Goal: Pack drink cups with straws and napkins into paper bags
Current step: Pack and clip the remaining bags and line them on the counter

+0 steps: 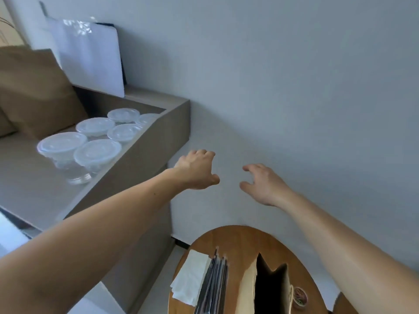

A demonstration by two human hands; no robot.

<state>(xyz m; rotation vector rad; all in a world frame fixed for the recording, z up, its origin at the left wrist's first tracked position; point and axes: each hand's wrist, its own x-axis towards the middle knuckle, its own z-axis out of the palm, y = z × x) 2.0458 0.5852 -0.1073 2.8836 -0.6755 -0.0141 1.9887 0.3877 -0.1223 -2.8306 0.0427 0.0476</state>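
**Inspector:** State of your hands?

**Me:** My left hand (197, 171) is raised in front of the wall, back toward me, fingers loosely bent, thumb out. It holds nothing. My right hand (264, 184) is beside it and apart from it, fingers spread and slightly hooked, also holding nothing. Neither touches any surface.

**Inspector:** Location of the cups?

**Me:** Six clear lidded cups (97, 152) stand grouped on the grey counter (29, 184), left of my left forearm. Behind them stands a brown paper bag (34, 91), blurred. A white board (88, 57) leans against the wall at the counter's far end.

**Inspector:** Remaining items?

**Me:** All are on the round wooden table (238, 236), below my hands. An open paper bag (248, 288) stands upright there, mouth facing up, interior dark. To its left lies a bundle of straws (215, 284), and just beside those a stack of white napkins (190, 277). A small cluster of rubber bands (299, 296) sits against the bag's right side.

**Inspector:** Anything inside the open bag?

**Me:** I cannot tell; it is too dark.
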